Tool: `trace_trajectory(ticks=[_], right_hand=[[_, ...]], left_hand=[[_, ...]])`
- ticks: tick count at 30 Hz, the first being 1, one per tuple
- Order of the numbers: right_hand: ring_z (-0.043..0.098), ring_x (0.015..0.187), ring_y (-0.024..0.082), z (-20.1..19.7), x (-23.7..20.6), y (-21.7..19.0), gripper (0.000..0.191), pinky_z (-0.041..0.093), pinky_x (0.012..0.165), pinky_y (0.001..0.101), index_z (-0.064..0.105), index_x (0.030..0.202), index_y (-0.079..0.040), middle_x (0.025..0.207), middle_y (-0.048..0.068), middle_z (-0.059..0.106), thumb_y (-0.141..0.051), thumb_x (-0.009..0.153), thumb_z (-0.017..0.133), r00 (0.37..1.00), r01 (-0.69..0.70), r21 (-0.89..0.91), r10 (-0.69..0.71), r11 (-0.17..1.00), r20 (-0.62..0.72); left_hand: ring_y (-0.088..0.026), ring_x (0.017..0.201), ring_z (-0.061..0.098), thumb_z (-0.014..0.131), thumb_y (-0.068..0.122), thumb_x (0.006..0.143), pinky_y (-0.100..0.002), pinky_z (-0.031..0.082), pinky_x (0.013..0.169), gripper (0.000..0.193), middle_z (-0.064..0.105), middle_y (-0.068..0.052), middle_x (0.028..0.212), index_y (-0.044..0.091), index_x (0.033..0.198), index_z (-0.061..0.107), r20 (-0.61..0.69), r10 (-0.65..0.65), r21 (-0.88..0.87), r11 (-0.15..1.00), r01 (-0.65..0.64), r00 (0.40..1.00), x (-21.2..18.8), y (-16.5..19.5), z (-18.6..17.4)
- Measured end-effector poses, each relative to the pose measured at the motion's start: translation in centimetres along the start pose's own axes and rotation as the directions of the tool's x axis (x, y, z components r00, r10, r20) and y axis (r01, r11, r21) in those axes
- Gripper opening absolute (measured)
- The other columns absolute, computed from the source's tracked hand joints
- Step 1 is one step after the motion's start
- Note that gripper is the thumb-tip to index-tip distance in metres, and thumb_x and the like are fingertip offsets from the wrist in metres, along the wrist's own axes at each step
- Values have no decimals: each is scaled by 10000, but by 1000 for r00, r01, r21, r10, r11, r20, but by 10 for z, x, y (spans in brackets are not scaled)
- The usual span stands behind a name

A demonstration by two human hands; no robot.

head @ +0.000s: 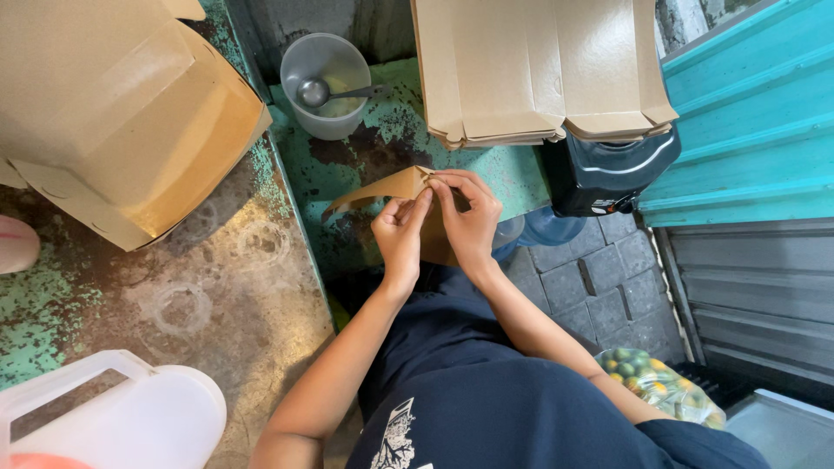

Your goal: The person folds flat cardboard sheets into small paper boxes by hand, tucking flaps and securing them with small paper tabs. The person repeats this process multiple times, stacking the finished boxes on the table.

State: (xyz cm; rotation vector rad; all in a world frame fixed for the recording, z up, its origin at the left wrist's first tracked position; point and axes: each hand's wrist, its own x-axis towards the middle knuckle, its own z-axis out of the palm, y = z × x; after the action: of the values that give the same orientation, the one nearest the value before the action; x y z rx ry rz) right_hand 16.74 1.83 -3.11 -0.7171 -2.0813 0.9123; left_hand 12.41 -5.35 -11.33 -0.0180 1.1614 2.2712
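At the far left, a white plastic jug (130, 417) stands on the worn metal table (234, 295), in the lower corner. Above it lies a big stack of folded brown cardboard boxes (122, 113), tilted toward the table edge. Further right, a clear plastic cup (326, 82) stands on the green painted surface (382, 139), with a metal spoon (326, 91) resting inside it.

In the middle, the person holds a brown cardboard piece (382, 189) just above the green surface, in front of the body. The left hand (401, 233) pinches the upper edge of the piece with thumb and fingers pressed together. The right hand (465, 217) touches the left one and pinches the same edge, its fingers curled over the fold. Maybe the piece is a small box half folded, but the hands cover a big part.

Above the hands lies a pile of flat cardboard sheets (539, 65). Under its right end stands a dark plastic container (608, 174). At the lower right, a clear bag of small green and yellow fruits (660, 382) rests beside the person's right arm.
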Motion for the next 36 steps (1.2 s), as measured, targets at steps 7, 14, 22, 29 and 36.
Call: trace_trajectory(ticks=[7, 14, 22, 29, 36], right_hand=[[758, 878, 188, -2, 5, 3, 77, 588, 808, 284, 761, 978, 22, 990, 112, 769, -33, 923, 761, 999, -39, 12, 38, 999, 21], [763, 893, 212, -10, 11, 2, 75, 585, 814, 296, 762, 969, 16, 996, 109, 774, -32, 912, 751, 993, -35, -3, 35, 999, 115], [758, 894, 227, -15, 12, -3, 95, 579, 819, 304, 769, 991, 10, 1002, 109, 772, -12, 902, 746, 991, -25, -10, 26, 1000, 133], [754, 880, 217, -11, 9, -6, 109, 579, 806, 300, 775, 1002, 11, 1007, 101, 770, 15, 897, 746, 995, 22, -23, -20, 999, 94], [746, 865, 210, -14, 7, -7, 124, 571, 782, 290, 784, 1006, 5, 995, 97, 766, 20, 886, 759, 995, 36, -26, -34, 999, 91]], left_hand=[[-62, 842, 652, 758, 74, 964, -231, 544, 826, 151, 697, -40, 898, -1, 921, 634, 19, -10, -23, 1000, 11, 1000, 3, -10, -3], [-84, 900, 677, 713, 61, 969, -235, 539, 845, 104, 736, -78, 995, -15, 1021, 666, 36, -30, -16, 999, 31, 999, 3, -6, -2], [-140, 1031, 711, 695, 34, 1018, -302, 580, 973, 92, 746, -126, 1090, -44, 1019, 645, 104, 2, -72, 997, 5, 995, 1, -9, -4], [-129, 1093, 690, 672, 90, 1002, -304, 577, 966, 175, 725, -83, 1182, -1, 1151, 660, 103, -33, -64, 997, 39, 994, -3, 5, 3], [-127, 1109, 678, 666, 115, 1021, -317, 567, 971, 227, 710, -76, 1211, 8, 1221, 646, 126, -29, -73, 997, 38, 992, -5, 15, 10]])
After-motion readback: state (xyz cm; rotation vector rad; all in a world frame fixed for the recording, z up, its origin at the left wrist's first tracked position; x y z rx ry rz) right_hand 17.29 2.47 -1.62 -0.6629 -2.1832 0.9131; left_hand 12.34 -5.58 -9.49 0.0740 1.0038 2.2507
